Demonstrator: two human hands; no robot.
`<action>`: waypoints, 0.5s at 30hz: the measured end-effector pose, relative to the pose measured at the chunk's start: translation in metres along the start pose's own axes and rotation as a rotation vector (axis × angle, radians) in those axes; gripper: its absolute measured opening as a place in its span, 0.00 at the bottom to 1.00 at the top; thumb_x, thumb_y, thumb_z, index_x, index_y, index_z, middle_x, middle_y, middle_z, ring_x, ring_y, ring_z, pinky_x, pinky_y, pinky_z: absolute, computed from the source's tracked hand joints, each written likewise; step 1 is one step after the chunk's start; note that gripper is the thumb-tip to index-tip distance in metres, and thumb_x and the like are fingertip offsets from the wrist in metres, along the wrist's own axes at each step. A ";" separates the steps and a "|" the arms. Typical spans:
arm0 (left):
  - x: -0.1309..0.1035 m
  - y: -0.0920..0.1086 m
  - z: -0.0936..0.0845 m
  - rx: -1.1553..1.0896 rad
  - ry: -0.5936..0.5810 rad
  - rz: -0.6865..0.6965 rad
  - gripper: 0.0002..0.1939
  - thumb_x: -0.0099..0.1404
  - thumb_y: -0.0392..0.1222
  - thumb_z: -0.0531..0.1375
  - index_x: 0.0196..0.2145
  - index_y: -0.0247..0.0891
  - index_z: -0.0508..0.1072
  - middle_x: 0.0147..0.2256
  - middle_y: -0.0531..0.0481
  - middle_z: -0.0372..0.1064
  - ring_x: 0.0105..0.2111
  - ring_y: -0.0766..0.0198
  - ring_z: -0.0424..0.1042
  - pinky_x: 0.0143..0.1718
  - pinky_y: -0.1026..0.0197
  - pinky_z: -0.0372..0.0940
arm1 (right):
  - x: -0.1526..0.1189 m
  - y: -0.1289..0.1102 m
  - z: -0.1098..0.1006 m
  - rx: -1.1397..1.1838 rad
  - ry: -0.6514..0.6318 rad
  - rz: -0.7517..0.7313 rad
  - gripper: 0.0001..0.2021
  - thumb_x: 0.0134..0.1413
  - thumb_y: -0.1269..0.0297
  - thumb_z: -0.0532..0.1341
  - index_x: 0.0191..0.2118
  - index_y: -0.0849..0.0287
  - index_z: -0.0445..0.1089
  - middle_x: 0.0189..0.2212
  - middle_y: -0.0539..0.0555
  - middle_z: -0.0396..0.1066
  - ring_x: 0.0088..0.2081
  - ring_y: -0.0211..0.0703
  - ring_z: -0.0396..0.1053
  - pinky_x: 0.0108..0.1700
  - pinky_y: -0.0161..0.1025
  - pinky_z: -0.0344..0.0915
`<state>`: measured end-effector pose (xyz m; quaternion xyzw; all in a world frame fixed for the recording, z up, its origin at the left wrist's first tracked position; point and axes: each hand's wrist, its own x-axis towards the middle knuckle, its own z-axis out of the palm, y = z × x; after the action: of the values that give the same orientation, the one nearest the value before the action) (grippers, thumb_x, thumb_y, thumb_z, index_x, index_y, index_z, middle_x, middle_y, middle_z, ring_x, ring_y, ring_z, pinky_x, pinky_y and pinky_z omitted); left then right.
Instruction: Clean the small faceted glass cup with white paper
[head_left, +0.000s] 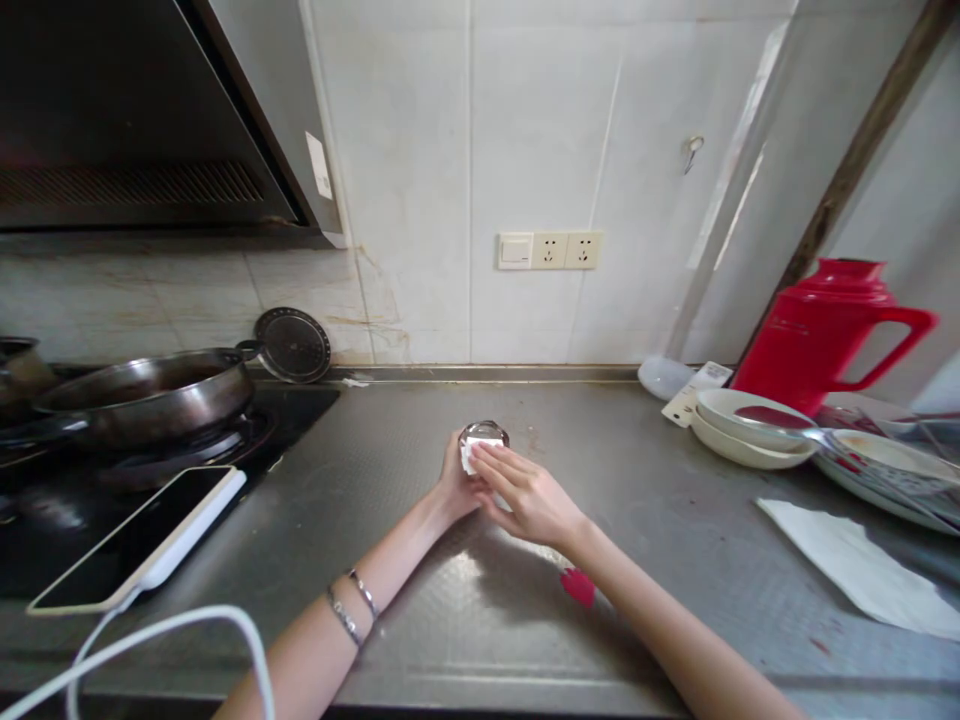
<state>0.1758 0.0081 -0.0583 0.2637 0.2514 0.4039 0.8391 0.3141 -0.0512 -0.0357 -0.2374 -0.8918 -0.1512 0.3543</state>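
Near the middle of the metal counter (397,420), my left hand (454,482) is wrapped round the side of a small round glass container (484,430) with a shiny rim. My right hand (529,495) presses a piece of white tissue (471,452) against the container, its fingers together over the tissue. The container's lower part is hidden behind both hands. Beside my right forearm a small red piece (577,586) lies on the counter.
On the left are a steel pan (161,400) on the stove and a phone (142,540) with a white cable. Stacked bowls (750,440), a red thermos (810,330) and a white paper sheet (855,565) are on the right.
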 end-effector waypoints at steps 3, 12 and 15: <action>0.001 0.000 -0.002 -0.063 -0.015 0.024 0.24 0.59 0.57 0.51 0.33 0.31 0.71 0.18 0.50 0.64 0.12 0.71 0.54 0.12 0.69 0.43 | -0.006 0.009 0.001 -0.034 0.009 0.054 0.24 0.58 0.68 0.55 0.61 0.63 0.57 0.56 0.62 0.64 0.60 0.51 0.59 0.60 0.52 0.61; -0.004 -0.010 0.010 0.127 -0.064 -0.159 0.34 0.59 0.67 0.40 0.24 0.34 0.68 0.18 0.43 0.67 0.08 0.73 0.48 0.09 0.68 0.38 | -0.016 0.031 0.006 0.150 0.235 0.215 0.15 0.61 0.72 0.53 0.52 0.57 0.68 0.48 0.58 0.73 0.53 0.46 0.68 0.56 0.48 0.67; -0.005 -0.009 0.013 0.118 -0.099 -0.158 0.35 0.59 0.68 0.38 0.25 0.34 0.68 0.18 0.43 0.67 0.08 0.73 0.47 0.09 0.68 0.39 | -0.017 0.032 0.001 0.198 0.299 0.250 0.14 0.59 0.71 0.56 0.50 0.55 0.70 0.46 0.58 0.74 0.50 0.46 0.71 0.51 0.45 0.70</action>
<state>0.1859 -0.0040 -0.0537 0.3116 0.2530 0.3076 0.8627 0.3409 -0.0293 -0.0449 -0.2854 -0.8034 -0.0514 0.5200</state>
